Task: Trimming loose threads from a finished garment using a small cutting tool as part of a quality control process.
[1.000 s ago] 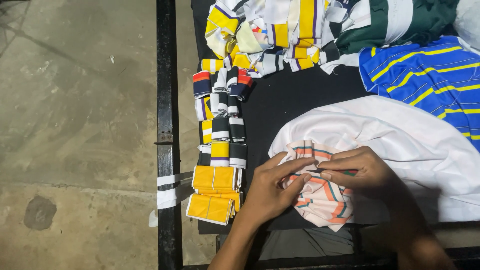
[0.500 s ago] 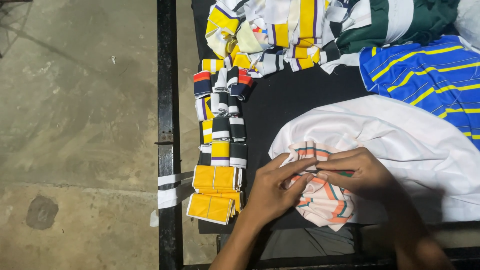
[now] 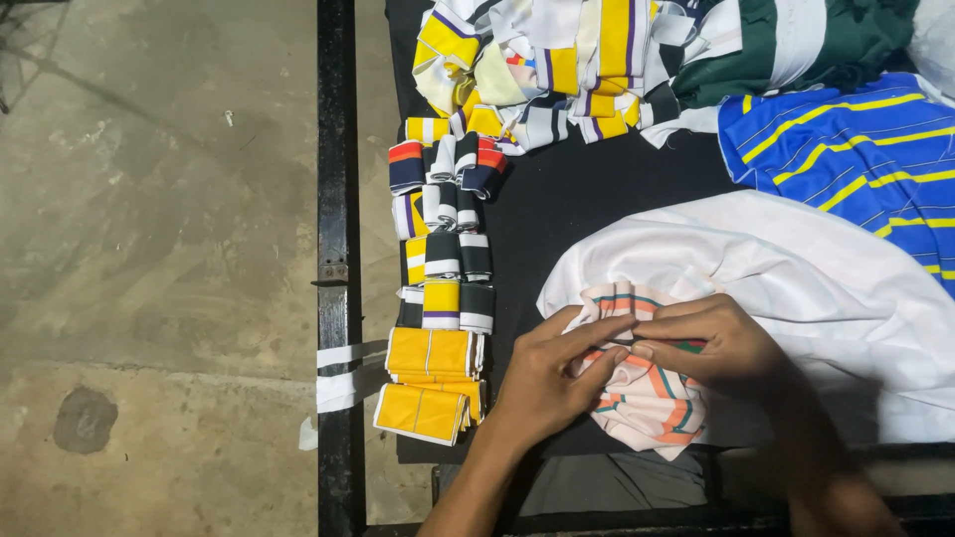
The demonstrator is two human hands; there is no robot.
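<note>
Barely anything has shifted in the head view over the last second: the left hand and right hand still meet fingertip to fingertip, both pinching the bunched striped collar piece that lies on the white garment under them. The fold looks slightly tighter than before, so the work appears mid-step. Left of the left hand sits a row of folded striped bands; beyond the right hand lies a blue striped shirt.
</note>
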